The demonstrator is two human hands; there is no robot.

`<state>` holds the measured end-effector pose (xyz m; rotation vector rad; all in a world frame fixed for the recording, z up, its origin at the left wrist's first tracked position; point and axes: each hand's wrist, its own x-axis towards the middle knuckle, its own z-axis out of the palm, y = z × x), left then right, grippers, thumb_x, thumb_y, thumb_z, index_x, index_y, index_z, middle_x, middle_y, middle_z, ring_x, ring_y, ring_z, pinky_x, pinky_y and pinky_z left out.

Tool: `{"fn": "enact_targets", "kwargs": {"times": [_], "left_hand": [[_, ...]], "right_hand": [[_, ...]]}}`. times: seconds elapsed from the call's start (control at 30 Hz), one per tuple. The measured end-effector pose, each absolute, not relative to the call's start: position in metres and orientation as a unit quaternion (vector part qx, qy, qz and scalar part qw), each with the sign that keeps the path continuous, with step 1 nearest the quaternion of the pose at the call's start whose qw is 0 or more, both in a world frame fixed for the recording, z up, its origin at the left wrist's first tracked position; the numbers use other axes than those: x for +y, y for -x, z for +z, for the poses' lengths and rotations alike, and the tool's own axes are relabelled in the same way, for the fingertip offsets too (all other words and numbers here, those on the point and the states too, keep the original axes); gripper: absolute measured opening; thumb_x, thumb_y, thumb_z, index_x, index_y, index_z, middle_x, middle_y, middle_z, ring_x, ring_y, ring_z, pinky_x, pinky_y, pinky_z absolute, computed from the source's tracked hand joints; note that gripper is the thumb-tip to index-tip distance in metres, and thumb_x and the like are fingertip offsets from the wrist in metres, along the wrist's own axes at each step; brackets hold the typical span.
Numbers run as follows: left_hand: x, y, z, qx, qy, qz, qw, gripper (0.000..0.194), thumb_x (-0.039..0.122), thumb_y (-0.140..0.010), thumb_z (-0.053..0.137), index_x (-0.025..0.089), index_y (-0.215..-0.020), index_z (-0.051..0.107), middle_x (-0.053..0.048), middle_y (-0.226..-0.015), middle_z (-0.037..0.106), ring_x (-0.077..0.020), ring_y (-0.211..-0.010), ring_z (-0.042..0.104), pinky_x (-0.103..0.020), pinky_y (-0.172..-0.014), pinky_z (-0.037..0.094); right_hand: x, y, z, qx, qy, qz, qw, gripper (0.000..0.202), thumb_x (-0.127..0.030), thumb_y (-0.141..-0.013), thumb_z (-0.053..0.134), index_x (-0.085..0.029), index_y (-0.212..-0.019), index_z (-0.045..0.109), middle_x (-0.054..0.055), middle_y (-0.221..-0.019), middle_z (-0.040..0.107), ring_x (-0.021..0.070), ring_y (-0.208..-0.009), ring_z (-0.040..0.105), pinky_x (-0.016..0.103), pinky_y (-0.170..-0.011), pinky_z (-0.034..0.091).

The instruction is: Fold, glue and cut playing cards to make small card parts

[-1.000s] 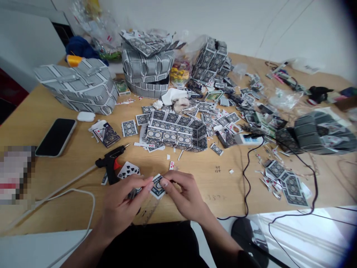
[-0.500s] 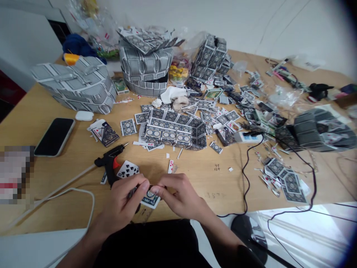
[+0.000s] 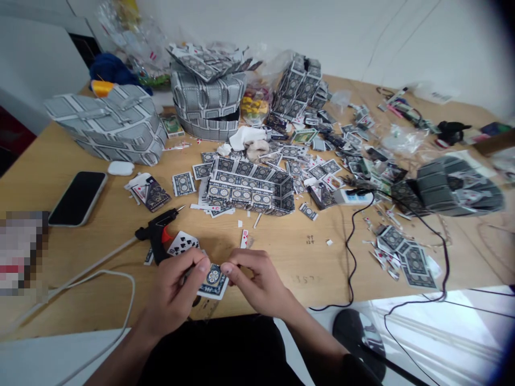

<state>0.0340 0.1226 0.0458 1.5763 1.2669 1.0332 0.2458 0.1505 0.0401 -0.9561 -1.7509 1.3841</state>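
Low in the middle of the head view, a playing card (image 3: pixel 213 282) with a blue-and-white patterned back lies between my hands. My left hand (image 3: pixel 181 289) pinches its upper left with thumb and index finger. At its upper right edge, my right hand (image 3: pixel 257 279) grips with thumb and bent index finger. My fingers hide part of the upper edge. Just beyond my left hand are a ten of spades (image 3: pixel 185 243) and a black hot glue gun (image 3: pixel 157 230) with an orange trigger. A ruler (image 3: pixel 208 310) shows partly below the card.
An open box made of cards (image 3: pixel 249 187) stands ahead, with loose cards and scraps around it. Card-built bags (image 3: pixel 112 126) are at the back left. A phone (image 3: pixel 78 198) lies left. A black cable (image 3: pixel 351 262) runs from a power strip (image 3: pixel 354 197) over the table edge.
My thumbs have drawn slightly apart, and more of the card's patterned back shows between them. The whole view has shifted a little; the things on the table stay put.
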Motion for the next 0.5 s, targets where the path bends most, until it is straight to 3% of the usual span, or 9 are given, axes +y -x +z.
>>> {"fn": "enact_targets", "kwargs": {"times": [0.2, 0.37, 0.5], "left_hand": [[0.1266, -0.0369, 0.0538, 0.476, -0.682, 0.362, 0.420, 0.043, 0.030, -0.111, 0.050, 0.020, -0.070, 0.046, 0.005, -0.062, 0.043, -0.0109, -0.055, 0.044, -0.027, -0.056, 0.034], [0.1275, -0.0395, 0.0549, 0.456, -0.694, 0.355, 0.429, 0.042, 0.028, -0.111, 0.051, 0.020, -0.070, 0.048, 0.005, -0.062, 0.045, -0.0105, -0.056, 0.046, -0.027, -0.057, 0.034], [0.1266, -0.0396, 0.0521, 0.449, -0.678, 0.362, 0.456, 0.047, 0.030, -0.112, 0.051, 0.020, -0.066, 0.042, 0.005, -0.060, 0.039, -0.0108, -0.054, 0.041, -0.029, -0.055, 0.030]], "right_hand": [[0.1509, -0.2510, 0.0337, -0.667, 0.386, 0.538, 0.342, 0.050, -0.048, -0.109, 0.065, -0.020, -0.068, 0.057, -0.004, -0.063, 0.049, 0.0129, -0.060, 0.046, 0.028, -0.060, 0.035], [0.1489, -0.2523, 0.0344, -0.660, 0.392, 0.540, 0.344, 0.052, -0.049, -0.111, 0.061, -0.021, -0.068, 0.052, -0.004, -0.062, 0.047, 0.0125, -0.060, 0.045, 0.028, -0.060, 0.034], [0.1468, -0.2512, 0.0360, -0.675, 0.375, 0.528, 0.355, 0.052, -0.043, -0.112, 0.061, -0.021, -0.067, 0.047, -0.005, -0.063, 0.043, 0.0116, -0.060, 0.042, 0.028, -0.059, 0.031]]}}
